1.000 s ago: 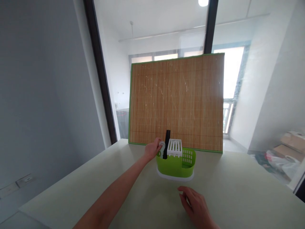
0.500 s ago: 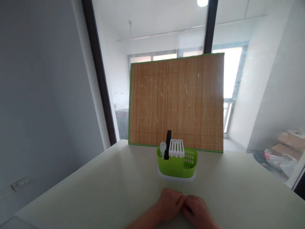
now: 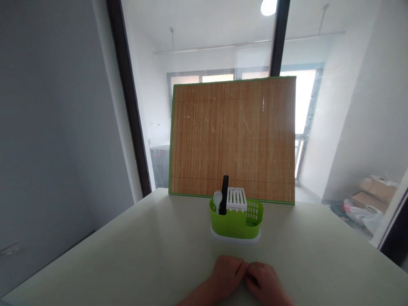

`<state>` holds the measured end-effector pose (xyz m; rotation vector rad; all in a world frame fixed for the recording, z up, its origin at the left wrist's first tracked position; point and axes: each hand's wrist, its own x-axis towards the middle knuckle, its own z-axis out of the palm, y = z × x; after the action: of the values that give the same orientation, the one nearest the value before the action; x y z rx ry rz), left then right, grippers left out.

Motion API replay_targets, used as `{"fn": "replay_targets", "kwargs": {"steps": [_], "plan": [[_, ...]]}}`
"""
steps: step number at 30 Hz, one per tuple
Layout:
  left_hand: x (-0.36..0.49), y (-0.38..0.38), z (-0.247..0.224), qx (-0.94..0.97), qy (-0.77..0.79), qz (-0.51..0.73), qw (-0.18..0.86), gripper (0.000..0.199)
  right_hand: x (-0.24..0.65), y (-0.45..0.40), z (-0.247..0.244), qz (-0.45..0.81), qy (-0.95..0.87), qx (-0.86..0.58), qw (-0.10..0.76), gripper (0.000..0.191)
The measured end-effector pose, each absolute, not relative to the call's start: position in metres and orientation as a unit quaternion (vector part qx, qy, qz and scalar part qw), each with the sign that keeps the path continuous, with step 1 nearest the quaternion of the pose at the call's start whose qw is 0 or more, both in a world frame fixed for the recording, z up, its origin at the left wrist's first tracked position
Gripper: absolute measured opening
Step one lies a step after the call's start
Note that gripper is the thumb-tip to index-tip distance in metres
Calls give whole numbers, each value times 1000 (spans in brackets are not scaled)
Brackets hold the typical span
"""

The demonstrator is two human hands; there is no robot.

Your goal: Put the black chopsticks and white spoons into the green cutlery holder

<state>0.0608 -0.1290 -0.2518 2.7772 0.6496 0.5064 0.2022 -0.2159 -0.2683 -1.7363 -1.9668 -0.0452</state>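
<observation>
My left hand [image 3: 227, 275] and my right hand [image 3: 264, 278] rest on the pale table [image 3: 153, 255], curled closed and touching each other at the fingertips. Neither shows anything held. Just beyond them stands a green basket [image 3: 234, 226] on a white base. White spoons [image 3: 217, 199] and black chopsticks [image 3: 224, 193] stand upright in its left part. A white slatted rack [image 3: 236, 199] sits across the middle, and the right compartment has a perforated back wall.
A bamboo mat [image 3: 232, 140] with green edging stands upright behind the basket, at the table's far edge. Cardboard boxes [image 3: 374, 197] and plastic bags [image 3: 366, 214] lie beyond the table on the right. A grey wall [image 3: 57, 127] rises at the left.
The camera view has shifted slightly. My hands stay together in the same pose, and the basket has not moved on the table.
</observation>
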Motion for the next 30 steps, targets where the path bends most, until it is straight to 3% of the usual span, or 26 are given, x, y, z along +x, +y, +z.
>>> {"fn": "replay_targets", "kwargs": {"steps": [11,15,18,20,25,30], "plan": [[61,-129,-255,953,216,180,117,59,209,-214,-267,24,-707,-640,298,20],[62,-129,-253,954,224,173,101,59,229,-210,-244,38,-681,-632,367,18],[63,-130,-250,956,223,166,95,60,243,-204,-217,-29,-633,-665,396,21],[63,-130,-248,957,220,161,97,60,246,-198,-202,-80,-600,-709,361,24],[62,-130,-248,958,214,158,109,61,232,-179,-185,-119,-595,-779,158,29],[62,-129,-250,958,211,157,112,61,220,-169,-183,-125,-598,-785,106,21]]}}
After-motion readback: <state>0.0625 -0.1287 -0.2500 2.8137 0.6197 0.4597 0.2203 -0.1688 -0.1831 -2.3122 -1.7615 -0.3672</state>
